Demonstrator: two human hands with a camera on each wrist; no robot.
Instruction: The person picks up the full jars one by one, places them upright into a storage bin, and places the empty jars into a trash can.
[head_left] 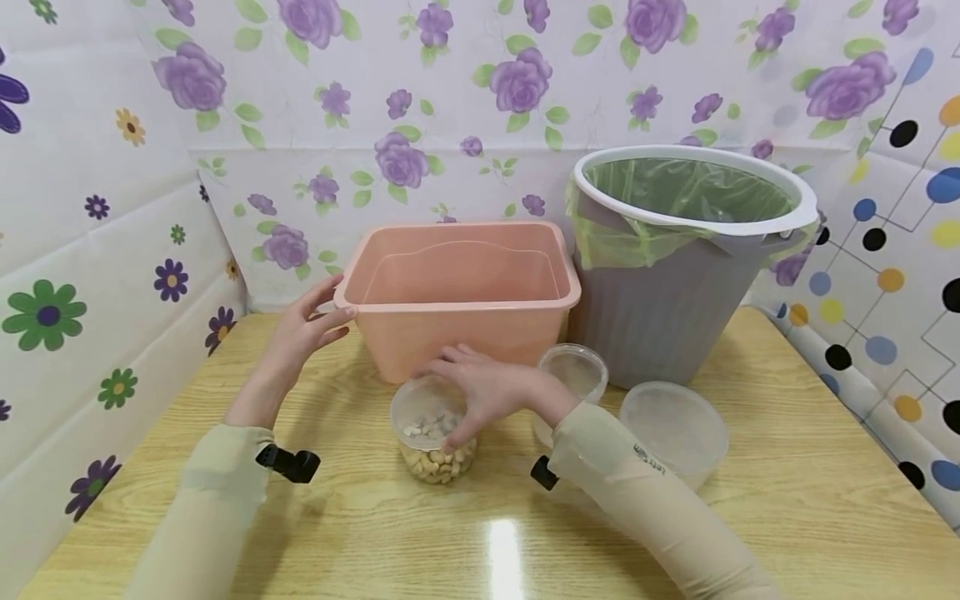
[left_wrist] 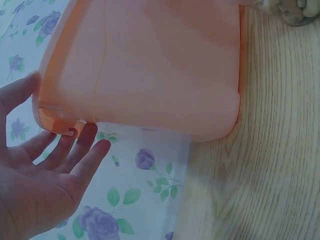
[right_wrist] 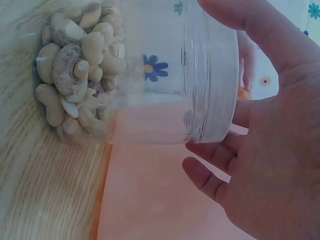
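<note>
My left hand (head_left: 296,333) is at the left end of a pink plastic basin (head_left: 480,329). In the left wrist view the thumb rests at the basin's rim (left_wrist: 44,85) and the fingers reach under it, so the hand grips that edge. In front of the basin, a clear jar (right_wrist: 150,122) stands upright on the table, part filled with cashews (right_wrist: 82,65). My right hand (head_left: 495,387) holds this jar from above by its clear lid (right_wrist: 220,75), thumb on one side and fingers on the other. The lid sits on the jar's mouth.
A clear lidded container (head_left: 573,367) stands behind my right wrist, partly hidden. Right of it is a wider translucent round container (head_left: 675,425). A tall grey bin (head_left: 645,308) with a green liner stands beside the basin. Patterned sheets (head_left: 450,108) enclose the wooden table (head_left: 360,517).
</note>
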